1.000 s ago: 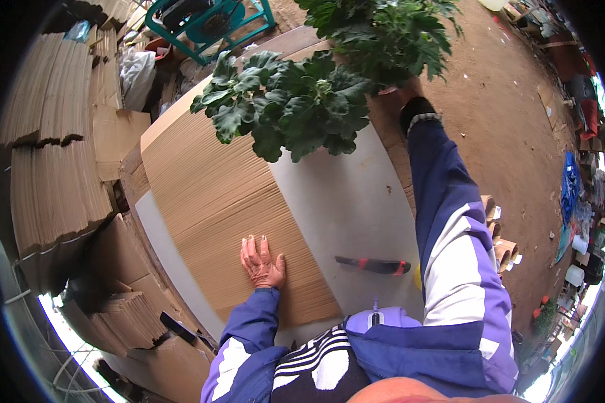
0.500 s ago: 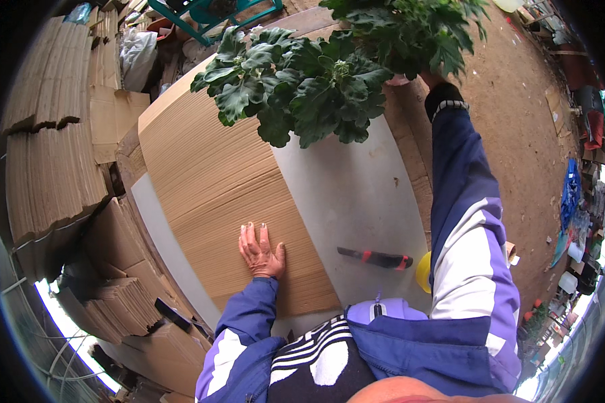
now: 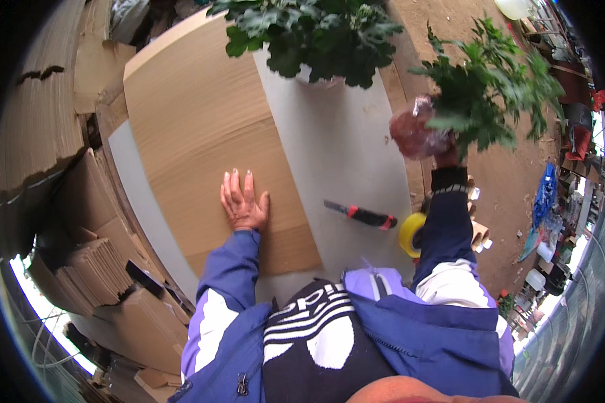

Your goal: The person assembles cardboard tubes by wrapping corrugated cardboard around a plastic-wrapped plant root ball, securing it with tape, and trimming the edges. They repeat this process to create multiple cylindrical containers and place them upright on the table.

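Stacks of flattened cardboard (image 3: 30, 134) sat off to my left. My left hand (image 3: 245, 203) lay flat, fingers spread, on the brown cardboard sheet (image 3: 202, 127) covering the left part of the bench (image 3: 336, 154). A leafy plant (image 3: 316, 33) stood at the far end of the bench. The red-and-black utility knife (image 3: 361, 215) lay on the bare grey top, a yellow tape roll (image 3: 411, 234) just beside it. My right hand (image 3: 445, 158) was closed around a leafy plant with a plastic-wrapped root ball (image 3: 413, 133), held up over the bench's right edge.
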Available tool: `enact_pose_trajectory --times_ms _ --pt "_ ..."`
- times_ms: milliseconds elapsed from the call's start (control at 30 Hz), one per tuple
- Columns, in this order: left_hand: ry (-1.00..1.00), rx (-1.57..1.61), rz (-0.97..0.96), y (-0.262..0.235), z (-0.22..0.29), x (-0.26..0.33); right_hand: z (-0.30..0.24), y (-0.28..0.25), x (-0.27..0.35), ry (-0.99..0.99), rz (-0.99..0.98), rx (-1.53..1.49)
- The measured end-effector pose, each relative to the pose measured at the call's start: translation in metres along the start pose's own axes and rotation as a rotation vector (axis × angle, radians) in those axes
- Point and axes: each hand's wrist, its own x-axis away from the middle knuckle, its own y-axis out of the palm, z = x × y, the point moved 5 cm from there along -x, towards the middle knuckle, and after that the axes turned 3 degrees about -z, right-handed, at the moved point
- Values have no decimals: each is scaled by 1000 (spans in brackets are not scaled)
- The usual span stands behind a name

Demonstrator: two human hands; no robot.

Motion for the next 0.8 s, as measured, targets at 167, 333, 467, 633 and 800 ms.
enact_pose_trajectory --times_ms 167,333,467,633,800 --pt "-11 -13 17 14 -8 3 31 65 95 236 -86 81" --pt "-41 32 16 19 -9 4 95 187 167 673 -449 255" --pt "-81 262 81 2 2 38 136 272 193 907 -826 651" --pt "-447 953 105 -15 3 133 205 322 205 397 -1257 1490" --pt "-862 1446 147 -10 -13 197 239 315 245 -20 -1293 2062"
